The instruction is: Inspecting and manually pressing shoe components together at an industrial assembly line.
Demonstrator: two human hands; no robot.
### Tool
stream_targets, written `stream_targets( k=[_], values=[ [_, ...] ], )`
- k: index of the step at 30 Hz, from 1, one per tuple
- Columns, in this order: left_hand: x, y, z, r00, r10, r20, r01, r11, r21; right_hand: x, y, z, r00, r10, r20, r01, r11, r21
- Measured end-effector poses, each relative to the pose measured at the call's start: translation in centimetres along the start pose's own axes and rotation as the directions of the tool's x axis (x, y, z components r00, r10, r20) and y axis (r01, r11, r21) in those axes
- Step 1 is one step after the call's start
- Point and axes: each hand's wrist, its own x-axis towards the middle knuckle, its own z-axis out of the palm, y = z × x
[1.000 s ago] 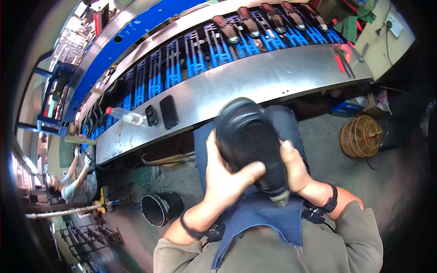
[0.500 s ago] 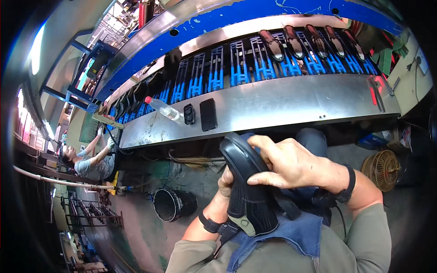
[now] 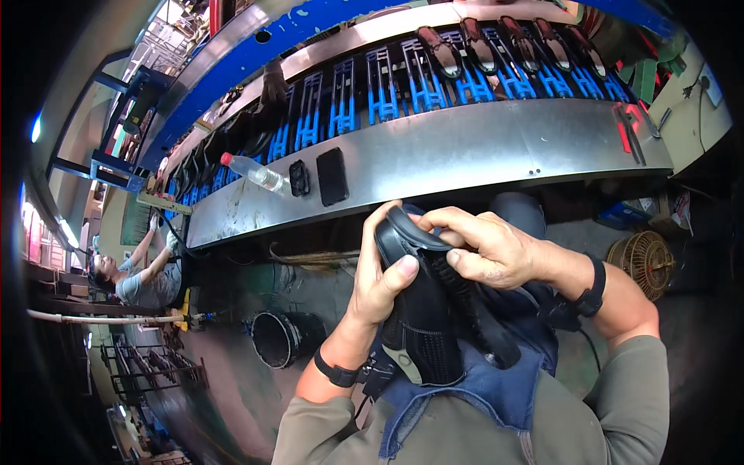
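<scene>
A worker's left hand [image 3: 384,283] and right hand [image 3: 484,249] both grip a black shoe [image 3: 426,310] over the lap, below the steel conveyor ledge [image 3: 480,159]. Since a second ago the shoe has been turned, sole no longer facing up, suggesting inspection of another side.

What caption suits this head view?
Both hands, left and right, hold a black shoe before a steel conveyor.
</scene>
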Motion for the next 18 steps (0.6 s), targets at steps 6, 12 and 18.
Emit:
stream_targets(
  k=[6,12,18],
  values=[
    [0.0,-4.0,-0.3,0.986,-0.148,-0.078,0.144,0.988,-0.046,-0.8,-1.7,4.6,0.991,0.09,-0.098,-0.133,0.746,-0.653],
    [-0.4,-8.4,-0.9,0.924,-0.339,0.178,0.369,0.664,-0.65,-9.4,-2.4,8.6,0.992,0.05,-0.119,-0.114,0.774,-0.623],
    [2.7,-7.3,1.1,0.782,-0.603,0.155,0.504,0.466,-0.727,-8.2,1.6,6.6,0.971,-0.234,0.058,0.207,0.685,-0.699]
  ],
)
